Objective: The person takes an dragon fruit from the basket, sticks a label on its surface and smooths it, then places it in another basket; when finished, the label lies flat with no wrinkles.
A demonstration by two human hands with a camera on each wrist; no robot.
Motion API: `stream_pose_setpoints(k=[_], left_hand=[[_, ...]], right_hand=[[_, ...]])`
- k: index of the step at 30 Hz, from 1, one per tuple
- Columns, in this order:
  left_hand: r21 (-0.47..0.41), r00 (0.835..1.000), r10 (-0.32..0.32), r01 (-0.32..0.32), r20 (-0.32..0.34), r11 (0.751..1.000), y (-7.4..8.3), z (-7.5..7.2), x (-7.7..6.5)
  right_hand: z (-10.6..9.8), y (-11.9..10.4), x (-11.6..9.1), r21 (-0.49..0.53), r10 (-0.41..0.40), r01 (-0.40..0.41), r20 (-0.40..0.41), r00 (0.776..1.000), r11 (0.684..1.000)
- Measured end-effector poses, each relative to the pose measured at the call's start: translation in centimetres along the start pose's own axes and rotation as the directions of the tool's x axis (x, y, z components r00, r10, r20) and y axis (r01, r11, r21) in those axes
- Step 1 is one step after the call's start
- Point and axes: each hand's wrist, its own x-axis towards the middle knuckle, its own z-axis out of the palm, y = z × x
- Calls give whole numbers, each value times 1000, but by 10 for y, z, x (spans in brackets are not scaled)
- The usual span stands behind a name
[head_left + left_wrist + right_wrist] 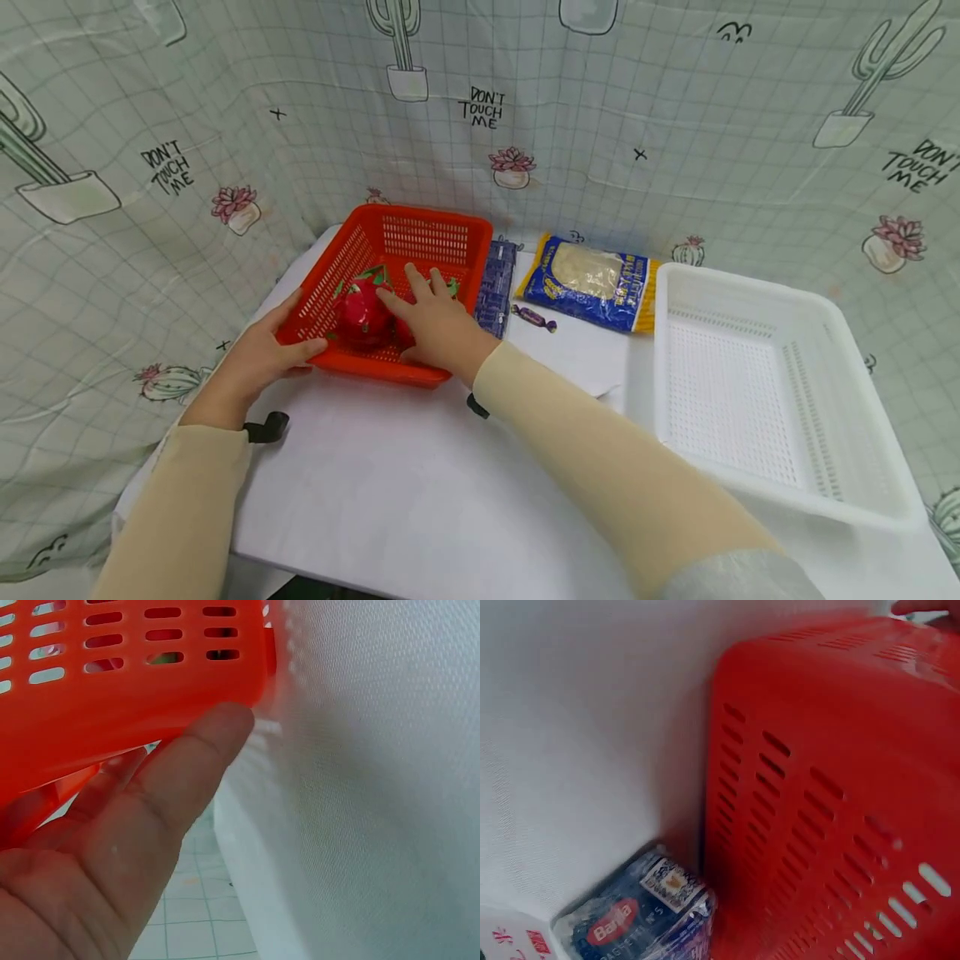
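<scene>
A red slotted plastic basket (378, 368) stands on the left of the table. Inside it lies a dragon fruit (362, 315) with green-tipped scales, and another is partly hidden under my right hand (442, 325). That hand reaches over the near right rim with its fingers spread across the fruit; its hold underneath is hidden. At the near left corner my left hand (258, 358) holds the basket, thumb along the near side and the other fingers by the left side. The left wrist view shows a digit (191, 765) pressed to the basket's outer wall.
Against the basket's right side lies a blue Barilla spaghetti pack (641, 907). Farther right are a purple wrapped candy (534, 317) on a white sheet (573, 358) and a blue-and-yellow food bag (588, 283). A large white basket (750, 392) occupies the table's right side. Patterned cloth (600, 100) hangs behind.
</scene>
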Motion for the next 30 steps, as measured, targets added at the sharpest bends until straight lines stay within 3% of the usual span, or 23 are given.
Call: stream_pose_setpoints(k=[7, 12, 20, 25, 30], left_hand=[[4, 1000, 3, -3, 1, 1000, -2, 0, -2], [2, 1000, 3, -3, 9, 1000, -2, 1, -1], [8, 1000, 13, -13, 3, 1000, -2, 1, -1], [17, 1000, 21, -21, 0, 1000, -3, 1, 0], [15, 1000, 10, -10, -5, 1000, -2, 1, -1]], right_hand=[[3, -2, 9, -33, 11, -8, 68, 998, 999], [4, -2, 10, -68, 3, 1, 56, 998, 998], [7, -4, 11, -214, 8, 0, 41, 999, 977], [7, -4, 13, -174, 9, 1, 59, 998, 985], [4, -1, 13, -52, -5, 7, 25, 1000, 999]])
